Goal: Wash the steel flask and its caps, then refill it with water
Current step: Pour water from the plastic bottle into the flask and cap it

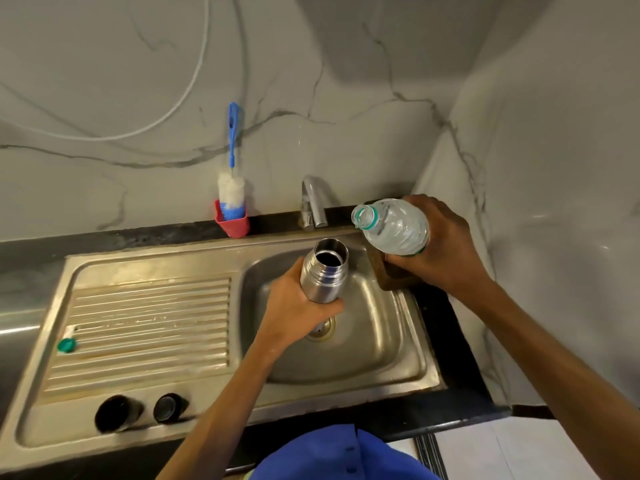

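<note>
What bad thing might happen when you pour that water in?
The plastic bottle is tipped beside the steel flask, not over its narrow mouth, so water may miss and land in the sink. The left hand grips the flask low, so it might wobble.

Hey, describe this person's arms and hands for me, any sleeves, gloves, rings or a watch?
Both forearms are bare up to the bottom edge of the picture, with no sleeves in view. The left hand and right hand wear no gloves, and no ring, watch or bracelet shows. The only clothing visible is a blue garment with dark buttons at the bottom edge.
</note>
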